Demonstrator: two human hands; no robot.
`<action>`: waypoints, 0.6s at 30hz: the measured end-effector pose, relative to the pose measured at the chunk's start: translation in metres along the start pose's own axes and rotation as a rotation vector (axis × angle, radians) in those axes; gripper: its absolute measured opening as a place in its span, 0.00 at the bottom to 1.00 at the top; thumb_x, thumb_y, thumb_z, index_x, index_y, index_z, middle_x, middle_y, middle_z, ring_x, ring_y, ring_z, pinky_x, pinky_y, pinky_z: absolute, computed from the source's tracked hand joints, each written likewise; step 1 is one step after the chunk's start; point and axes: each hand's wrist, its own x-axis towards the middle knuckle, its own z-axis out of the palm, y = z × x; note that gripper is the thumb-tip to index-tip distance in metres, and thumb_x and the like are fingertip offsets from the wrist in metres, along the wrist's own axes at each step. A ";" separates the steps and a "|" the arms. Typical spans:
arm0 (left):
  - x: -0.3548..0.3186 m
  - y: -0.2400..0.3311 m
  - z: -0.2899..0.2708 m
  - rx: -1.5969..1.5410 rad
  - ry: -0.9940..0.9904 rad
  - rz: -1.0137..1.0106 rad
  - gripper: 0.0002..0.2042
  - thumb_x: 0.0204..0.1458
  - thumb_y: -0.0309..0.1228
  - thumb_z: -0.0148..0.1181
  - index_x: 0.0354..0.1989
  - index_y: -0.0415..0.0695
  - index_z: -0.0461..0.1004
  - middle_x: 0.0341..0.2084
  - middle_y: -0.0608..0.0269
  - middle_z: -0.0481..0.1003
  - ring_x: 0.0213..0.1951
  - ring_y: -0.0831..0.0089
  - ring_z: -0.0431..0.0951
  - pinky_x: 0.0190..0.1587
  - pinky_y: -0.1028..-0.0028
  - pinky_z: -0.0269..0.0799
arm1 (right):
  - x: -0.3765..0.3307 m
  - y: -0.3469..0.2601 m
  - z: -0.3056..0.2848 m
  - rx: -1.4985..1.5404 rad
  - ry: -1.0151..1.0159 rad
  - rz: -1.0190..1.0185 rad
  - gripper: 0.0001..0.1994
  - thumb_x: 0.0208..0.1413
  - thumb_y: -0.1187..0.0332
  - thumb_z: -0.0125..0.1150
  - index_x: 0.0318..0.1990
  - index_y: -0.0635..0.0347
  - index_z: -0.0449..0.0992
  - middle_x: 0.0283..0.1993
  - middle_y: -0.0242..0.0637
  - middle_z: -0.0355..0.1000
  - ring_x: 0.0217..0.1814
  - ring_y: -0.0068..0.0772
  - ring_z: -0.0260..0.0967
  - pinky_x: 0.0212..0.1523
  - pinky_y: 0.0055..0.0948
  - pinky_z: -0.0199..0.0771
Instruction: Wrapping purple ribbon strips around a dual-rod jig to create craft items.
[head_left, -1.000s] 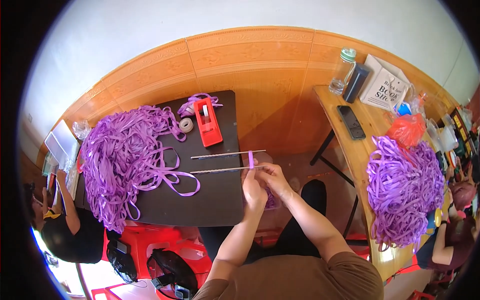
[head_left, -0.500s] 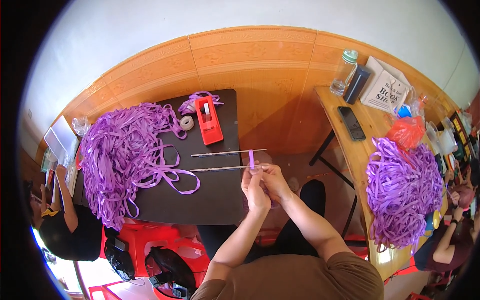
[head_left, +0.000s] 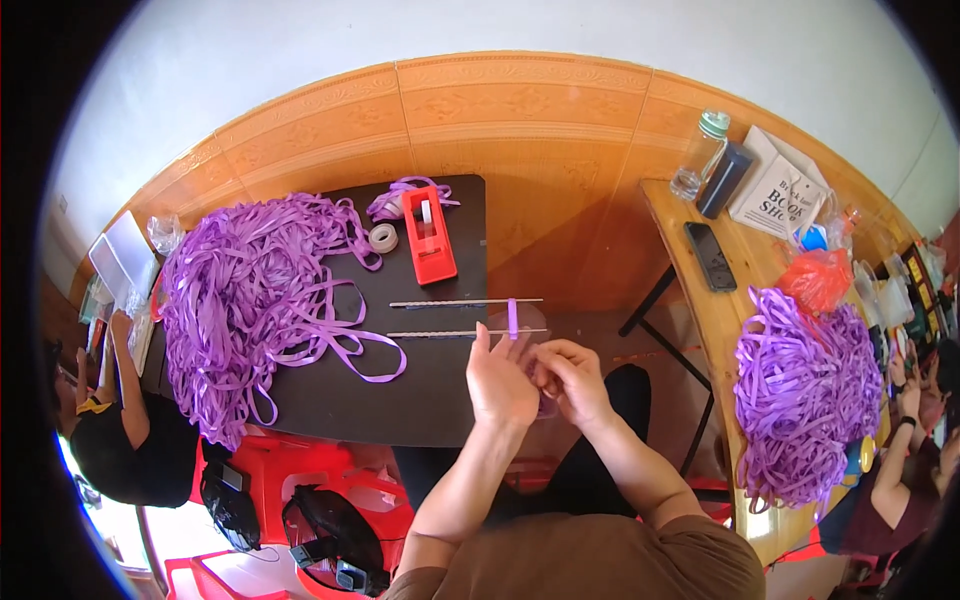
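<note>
Two thin rods, a far rod (head_left: 455, 302) and a near rod (head_left: 440, 334), reach past the right edge of the dark table. A short purple ribbon band (head_left: 513, 318) spans both near their free ends. My left hand (head_left: 503, 388) is open, fingers stretched out by the near rod, just below the band. Close beside it, my right hand (head_left: 575, 382) is closed with curled fingers in a pinch. Whatever is in that pinch, if anything, is too small to make out.
A big heap of purple ribbon (head_left: 260, 300) covers the table's left. Behind the rods stand a red tape dispenser (head_left: 436, 262) and a tape roll (head_left: 383, 238). At right, a wooden table carries another ribbon heap (head_left: 808, 395), a phone (head_left: 710, 256) and bottles. People sit on both sides.
My hands have moved apart. The left has unfolded from a closed grip to stretched fingers, and the right has drawn back from the band, still curled. The view has shifted slightly.
</note>
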 end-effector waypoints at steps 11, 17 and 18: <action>-0.005 0.022 -0.005 -0.035 -0.238 -0.178 0.41 0.54 0.58 0.48 0.63 0.34 0.48 0.60 0.49 0.56 0.62 0.56 0.55 0.65 0.59 0.44 | 0.088 -0.055 0.074 -0.419 -0.237 -0.215 0.09 0.55 0.66 0.61 0.35 0.64 0.76 0.27 0.29 0.70 0.28 0.15 0.62 0.27 0.16 0.61; -0.005 0.023 -0.008 -0.057 -0.266 -0.213 0.46 0.54 0.57 0.47 0.68 0.37 0.31 0.64 0.47 0.50 0.65 0.55 0.51 0.66 0.58 0.41 | 0.181 -0.030 0.107 -0.631 -0.084 -0.220 0.11 0.54 0.64 0.62 0.31 0.65 0.78 0.21 0.25 0.66 0.22 0.15 0.55 0.22 0.20 0.53; -0.005 0.024 -0.008 -0.067 -0.249 -0.223 0.48 0.55 0.57 0.47 0.68 0.38 0.27 0.65 0.47 0.49 0.66 0.55 0.50 0.66 0.58 0.41 | 0.184 -0.032 0.111 -0.632 -0.086 -0.224 0.11 0.54 0.64 0.62 0.31 0.65 0.78 0.21 0.25 0.66 0.22 0.15 0.55 0.22 0.20 0.53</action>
